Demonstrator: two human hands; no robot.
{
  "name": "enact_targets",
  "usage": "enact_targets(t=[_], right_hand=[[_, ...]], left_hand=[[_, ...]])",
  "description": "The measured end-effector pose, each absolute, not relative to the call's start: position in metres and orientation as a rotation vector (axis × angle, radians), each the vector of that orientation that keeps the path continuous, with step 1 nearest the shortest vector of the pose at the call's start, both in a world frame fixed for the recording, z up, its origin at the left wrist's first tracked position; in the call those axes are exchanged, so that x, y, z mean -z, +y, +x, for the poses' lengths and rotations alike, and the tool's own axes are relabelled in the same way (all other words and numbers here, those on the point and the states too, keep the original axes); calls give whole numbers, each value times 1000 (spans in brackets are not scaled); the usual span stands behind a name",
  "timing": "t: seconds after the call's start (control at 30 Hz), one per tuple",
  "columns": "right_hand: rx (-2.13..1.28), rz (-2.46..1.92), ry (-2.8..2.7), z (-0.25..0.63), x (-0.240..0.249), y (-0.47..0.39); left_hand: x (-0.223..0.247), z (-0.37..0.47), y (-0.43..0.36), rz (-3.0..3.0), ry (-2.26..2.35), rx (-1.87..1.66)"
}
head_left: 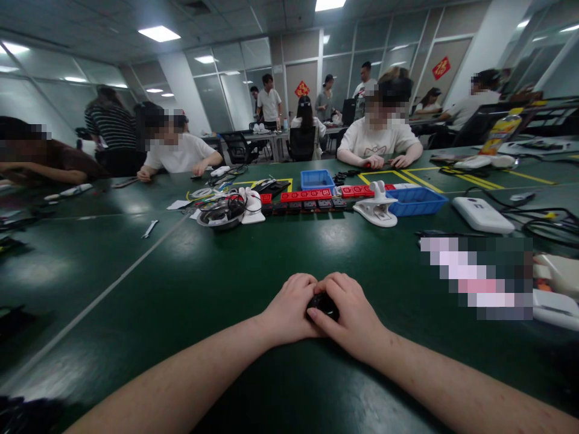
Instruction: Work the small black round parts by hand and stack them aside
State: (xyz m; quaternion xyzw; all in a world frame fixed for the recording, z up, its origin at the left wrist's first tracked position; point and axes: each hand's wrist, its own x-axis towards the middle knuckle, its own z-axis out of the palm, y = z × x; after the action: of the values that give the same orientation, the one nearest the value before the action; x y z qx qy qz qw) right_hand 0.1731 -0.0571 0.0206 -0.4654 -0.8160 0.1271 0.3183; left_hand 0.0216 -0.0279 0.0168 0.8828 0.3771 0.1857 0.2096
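Observation:
A small, rounded, glossy black object [326,305] sits between my two hands, low over the green table [217,265]. My left hand [290,310] is curled against its left side, fingertips meeting those of the other hand. From the right, my right hand [351,308] wraps over it, with the thumb across its near edge. Most of the object is covered by the fingers, so I cannot tell its exact kind. Both hands are closed around it, resting at or just above the tabletop.
Beyond my hands stand a metal bowl of dark parts [221,216], a white clip stand [377,206], red power strips [306,195] and blue trays [417,200]. A wrench [150,229] lies left; a white box [482,215] and cables are right. Co-workers sit across the table.

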Motion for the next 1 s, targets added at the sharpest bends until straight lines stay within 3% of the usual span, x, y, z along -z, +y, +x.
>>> enact_targets(t=[0.67,1.0], right_hand=[[-385,-617,-2266,175,-30,-66],[-342,-692,-2232,178,-31,-66]], left_hand=[[-8,14,-16,2536,838,-420],[-7,13,-17,2535,844,-373]])
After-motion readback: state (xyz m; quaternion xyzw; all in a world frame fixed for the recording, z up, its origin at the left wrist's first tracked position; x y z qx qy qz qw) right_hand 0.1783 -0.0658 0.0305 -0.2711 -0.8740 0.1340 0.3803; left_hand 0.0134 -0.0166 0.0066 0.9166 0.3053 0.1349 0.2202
